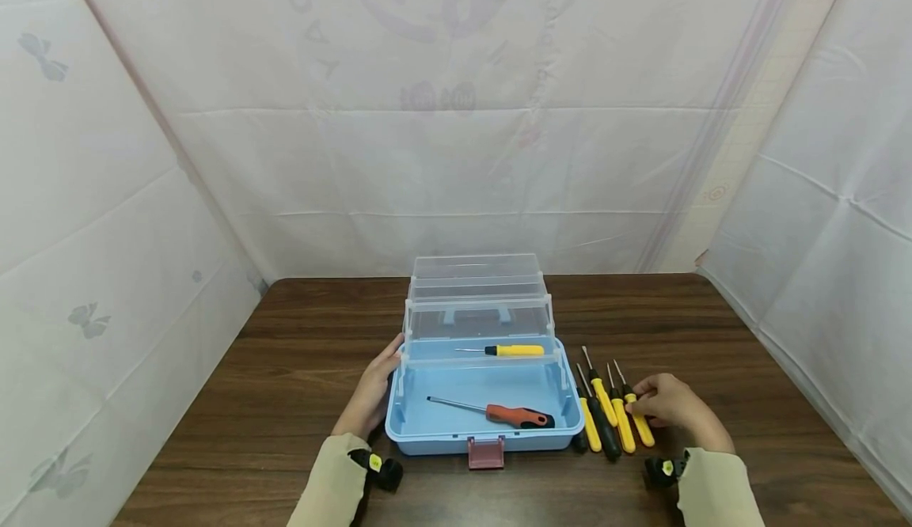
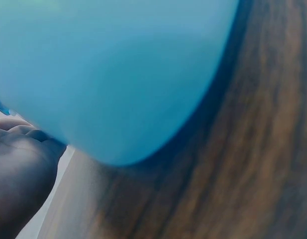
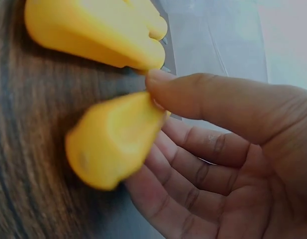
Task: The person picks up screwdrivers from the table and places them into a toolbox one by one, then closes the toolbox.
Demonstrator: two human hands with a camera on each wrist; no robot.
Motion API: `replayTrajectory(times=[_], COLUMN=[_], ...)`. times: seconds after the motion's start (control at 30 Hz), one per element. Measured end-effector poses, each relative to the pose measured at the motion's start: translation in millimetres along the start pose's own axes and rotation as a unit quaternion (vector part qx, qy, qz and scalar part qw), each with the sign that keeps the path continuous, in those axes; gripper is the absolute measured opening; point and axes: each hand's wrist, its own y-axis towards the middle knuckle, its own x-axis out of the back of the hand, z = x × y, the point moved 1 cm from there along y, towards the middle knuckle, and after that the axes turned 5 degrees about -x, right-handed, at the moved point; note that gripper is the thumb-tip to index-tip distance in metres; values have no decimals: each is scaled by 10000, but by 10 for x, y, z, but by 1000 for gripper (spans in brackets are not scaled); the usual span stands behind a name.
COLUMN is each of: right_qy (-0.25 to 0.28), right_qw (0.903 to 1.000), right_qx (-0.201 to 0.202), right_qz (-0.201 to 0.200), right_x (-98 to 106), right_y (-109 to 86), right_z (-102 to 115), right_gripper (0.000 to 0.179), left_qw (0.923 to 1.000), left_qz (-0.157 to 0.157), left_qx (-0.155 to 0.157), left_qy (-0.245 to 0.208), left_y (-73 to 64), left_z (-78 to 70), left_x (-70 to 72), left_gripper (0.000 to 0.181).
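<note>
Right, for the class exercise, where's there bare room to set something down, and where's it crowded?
Bare table lies between the left grip and the left table edge, right of the right grip, and beyond the screwdrivers to the far edge. It's crowded between the blue box and the right grip.

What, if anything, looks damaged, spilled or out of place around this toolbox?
Nothing stands out as damaged, spilled or misplaced. The toolbox sits upright, its lid open; loose screwdrivers lie bunched beside it, the right hand pinching the outermost yellow screwdriver.
</note>
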Motion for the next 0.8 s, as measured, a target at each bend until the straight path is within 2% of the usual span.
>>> replayTrajectory(times=[0.37,0.6,0.8], right_qy=[-117,107,76], right_qw=[9998,9997,9998], right_qx=[-69,122,120], right_qz=[-111,164,135], right_x=[9,31,35], right_y=[3,-13,-16], right_z=[1,-9,-7], right_gripper=[34,33,31], left_qw=[10000,10000,10000], left_qz=[-18,-34,-20], left_qx=[-18,-16,-8], left_qy=[-43,-86,-56], left_y=[-8,-4,-7], left_z=[5,-1,-1], left_x=[-4,-5,-1], left_gripper=[54,54,53])
